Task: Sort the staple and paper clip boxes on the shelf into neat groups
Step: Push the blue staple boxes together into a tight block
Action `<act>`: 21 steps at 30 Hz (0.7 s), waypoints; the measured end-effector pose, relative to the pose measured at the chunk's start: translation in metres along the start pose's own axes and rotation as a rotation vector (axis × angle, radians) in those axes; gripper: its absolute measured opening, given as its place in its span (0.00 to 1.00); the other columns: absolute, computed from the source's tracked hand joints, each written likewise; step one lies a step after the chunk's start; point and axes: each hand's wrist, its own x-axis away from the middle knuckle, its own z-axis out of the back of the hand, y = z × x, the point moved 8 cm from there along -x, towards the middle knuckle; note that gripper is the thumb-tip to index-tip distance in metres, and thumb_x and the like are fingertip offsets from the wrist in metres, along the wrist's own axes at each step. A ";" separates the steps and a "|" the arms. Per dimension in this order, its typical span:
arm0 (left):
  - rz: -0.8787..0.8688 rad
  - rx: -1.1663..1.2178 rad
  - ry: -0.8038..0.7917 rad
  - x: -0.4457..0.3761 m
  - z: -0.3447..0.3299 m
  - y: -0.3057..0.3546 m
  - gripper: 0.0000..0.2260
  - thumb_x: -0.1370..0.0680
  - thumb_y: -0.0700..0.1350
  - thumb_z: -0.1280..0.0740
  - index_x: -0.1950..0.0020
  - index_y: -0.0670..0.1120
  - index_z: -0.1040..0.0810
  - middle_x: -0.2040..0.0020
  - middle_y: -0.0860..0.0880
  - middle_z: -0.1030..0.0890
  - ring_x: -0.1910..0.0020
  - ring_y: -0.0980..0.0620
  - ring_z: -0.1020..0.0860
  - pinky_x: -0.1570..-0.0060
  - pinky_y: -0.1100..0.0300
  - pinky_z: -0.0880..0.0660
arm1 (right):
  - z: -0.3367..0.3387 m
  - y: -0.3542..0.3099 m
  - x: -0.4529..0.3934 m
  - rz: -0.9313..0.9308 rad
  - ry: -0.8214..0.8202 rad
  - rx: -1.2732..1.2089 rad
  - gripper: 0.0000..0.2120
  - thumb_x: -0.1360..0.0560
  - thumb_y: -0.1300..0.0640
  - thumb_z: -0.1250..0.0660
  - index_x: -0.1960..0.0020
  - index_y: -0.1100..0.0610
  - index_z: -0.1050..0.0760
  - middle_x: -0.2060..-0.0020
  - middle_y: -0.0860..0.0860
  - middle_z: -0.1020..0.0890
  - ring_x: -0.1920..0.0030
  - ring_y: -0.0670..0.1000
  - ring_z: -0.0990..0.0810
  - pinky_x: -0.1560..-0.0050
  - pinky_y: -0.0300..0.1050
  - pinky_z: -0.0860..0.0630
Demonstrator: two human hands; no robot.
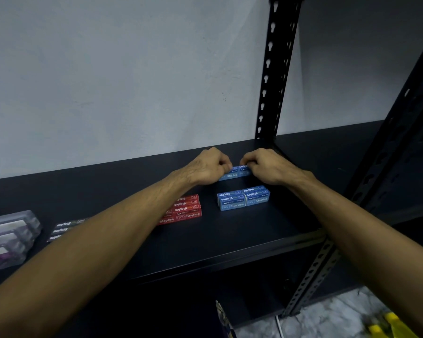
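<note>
left hand [206, 167] and right hand [266, 167], fingers curled, grip the rear blue staples boxes [235, 173] at frame centre on the black shelf [230, 237]; front blue staples block [243, 198] just below, red staples boxes [185, 209] lower left.

"Staples" is showing in pale letters on the front faces of the near blue boxes [243, 198], and the same word is reading upside down on their tops, beside a "10" mark. The far blue boxes [235, 173] are showing "Staples" on the front as well. The red boxes [183, 209] are carrying "Staples" on the front and upside down on top. The dark boxes [64, 228] are showing it upside down. Smaller print is staying too blurred to read.
</note>
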 end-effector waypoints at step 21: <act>-0.034 0.066 -0.166 0.043 -0.008 0.007 0.07 0.20 0.45 0.33 0.48 0.48 0.15 0.56 0.54 0.16 0.64 0.57 0.19 0.59 0.64 0.23 | -0.003 -0.018 0.040 0.019 -0.145 -0.048 0.15 0.23 0.61 0.41 0.53 0.48 0.18 0.56 0.44 0.17 0.54 0.43 0.20 0.53 0.44 0.23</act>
